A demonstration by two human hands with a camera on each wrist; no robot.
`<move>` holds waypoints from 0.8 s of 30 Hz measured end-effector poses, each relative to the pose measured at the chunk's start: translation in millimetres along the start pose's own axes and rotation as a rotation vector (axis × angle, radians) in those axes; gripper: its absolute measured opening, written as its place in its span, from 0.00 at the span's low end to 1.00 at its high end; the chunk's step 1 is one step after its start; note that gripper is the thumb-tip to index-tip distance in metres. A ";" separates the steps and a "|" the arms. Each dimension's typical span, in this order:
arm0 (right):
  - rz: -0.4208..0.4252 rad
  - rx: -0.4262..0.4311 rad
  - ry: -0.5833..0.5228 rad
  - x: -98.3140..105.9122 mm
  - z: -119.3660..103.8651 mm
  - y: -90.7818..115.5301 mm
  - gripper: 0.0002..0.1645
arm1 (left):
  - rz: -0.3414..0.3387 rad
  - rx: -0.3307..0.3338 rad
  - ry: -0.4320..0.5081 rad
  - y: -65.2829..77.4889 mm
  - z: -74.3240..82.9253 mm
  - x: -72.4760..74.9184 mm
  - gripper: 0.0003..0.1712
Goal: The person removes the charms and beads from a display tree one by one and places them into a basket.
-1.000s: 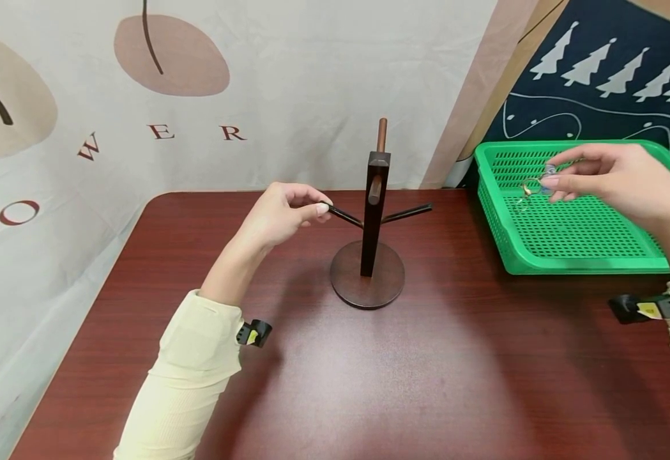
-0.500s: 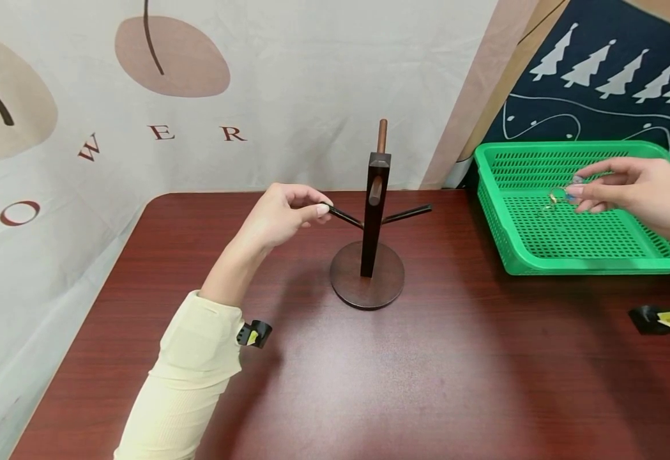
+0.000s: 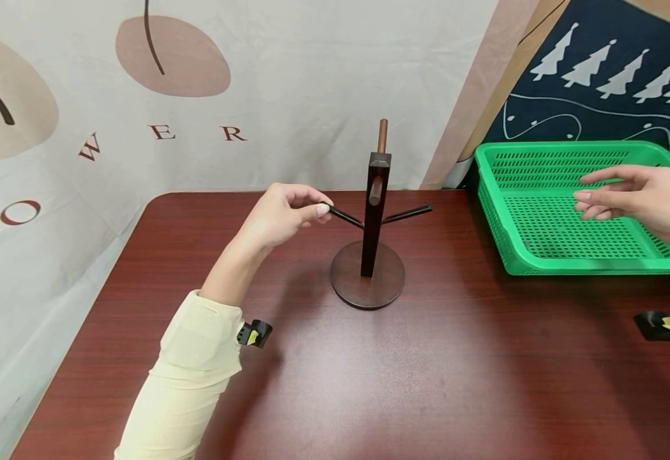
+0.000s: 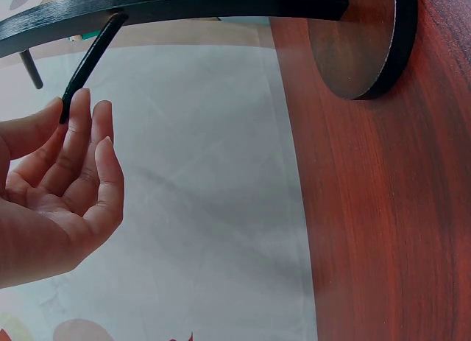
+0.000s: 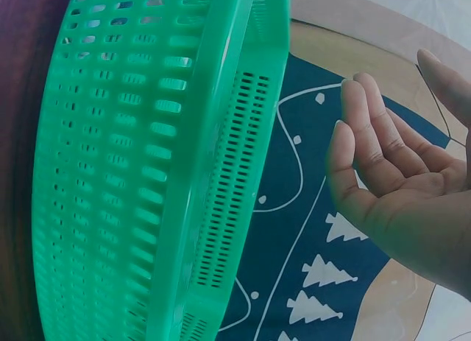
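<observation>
A dark wooden peg stand (image 3: 372, 223) with a round base and angled pegs stands upright on the table. My left hand (image 3: 281, 214) pinches the tip of its left peg (image 3: 347, 216) between thumb and fingers; the left wrist view shows that peg (image 4: 92, 61) close up. Over the green plastic basket (image 3: 593, 264) hovers my right hand (image 3: 633, 195), with relaxed fingers and nothing between them. The right wrist view confirms this bare hand (image 5: 405, 164) above the basket's rim (image 5: 202, 135). A faint small purplish speck shows on the basket's floor, too small to identify.
The reddish-brown table (image 3: 403, 383) extends toward me. Behind it hangs a pale printed cloth (image 3: 312, 76). A dark blue cloth with white trees (image 3: 593, 70) lies behind the basket, which stands at the table's right side.
My right hand has moved right over the basket and let go of a small shiny thing with a gold-coloured ring. The left hand and the stand have stayed put.
</observation>
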State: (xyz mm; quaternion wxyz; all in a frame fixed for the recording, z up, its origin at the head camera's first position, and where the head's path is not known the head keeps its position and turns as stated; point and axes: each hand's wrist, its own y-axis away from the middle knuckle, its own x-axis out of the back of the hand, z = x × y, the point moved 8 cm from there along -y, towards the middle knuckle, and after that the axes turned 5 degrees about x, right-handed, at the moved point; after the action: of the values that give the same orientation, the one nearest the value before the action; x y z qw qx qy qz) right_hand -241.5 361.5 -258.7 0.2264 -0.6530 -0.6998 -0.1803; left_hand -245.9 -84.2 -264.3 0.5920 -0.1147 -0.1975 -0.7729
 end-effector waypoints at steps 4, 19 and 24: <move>-0.013 0.005 0.006 -1.0 -0.6 -0.4 0.14 | 0.001 0.005 0.005 0.4 -0.2 0.4 0.10; -0.066 0.053 -0.005 -20.7 -25.8 -4.0 0.13 | 0.002 -0.004 -0.020 0.0 0.5 0.3 0.10; -0.079 0.065 -0.003 -30.3 -38.3 -6.4 0.13 | 0.003 -0.009 -0.024 0.0 0.8 0.7 0.10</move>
State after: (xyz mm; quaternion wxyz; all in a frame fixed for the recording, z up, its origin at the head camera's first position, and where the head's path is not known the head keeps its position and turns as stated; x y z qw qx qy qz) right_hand -243.4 314.7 -243.2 0.2393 -0.6173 -0.7310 -0.1655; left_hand -246.1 -84.4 -263.3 0.5903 -0.1269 -0.2009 -0.7714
